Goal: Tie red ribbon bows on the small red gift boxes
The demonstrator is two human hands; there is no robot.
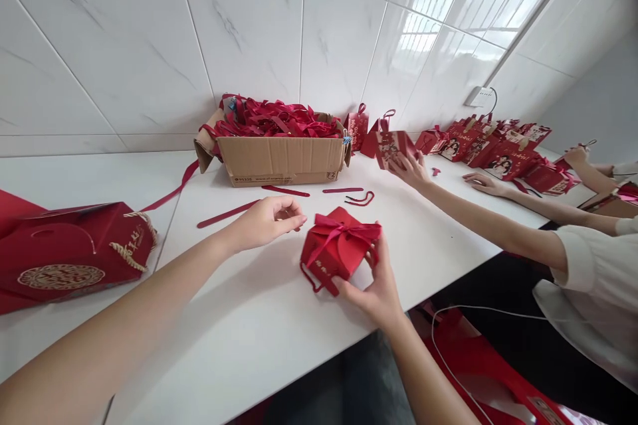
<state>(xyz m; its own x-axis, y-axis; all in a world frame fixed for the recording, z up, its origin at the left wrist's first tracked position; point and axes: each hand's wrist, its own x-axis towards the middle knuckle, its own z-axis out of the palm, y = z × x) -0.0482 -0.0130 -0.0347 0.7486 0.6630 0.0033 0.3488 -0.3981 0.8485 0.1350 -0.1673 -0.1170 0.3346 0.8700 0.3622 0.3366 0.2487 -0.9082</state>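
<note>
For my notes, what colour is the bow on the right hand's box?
The bow is crimson red; see the head view.

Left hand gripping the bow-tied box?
No, only the right hand holds the box; the left hand is beside it with a gap between.

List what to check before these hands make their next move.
1. Small red box held: ok, in the right hand.
2. Left hand off that box: ok, apart from it.
3. Ribbon bow on top: ok, in place.
4. Bow pulled tight: cannot tell.
5. Tabletop free of loose strips: not ok, several lie near the left hand.
6. Co-worker's hand off this box: ok.
</note>
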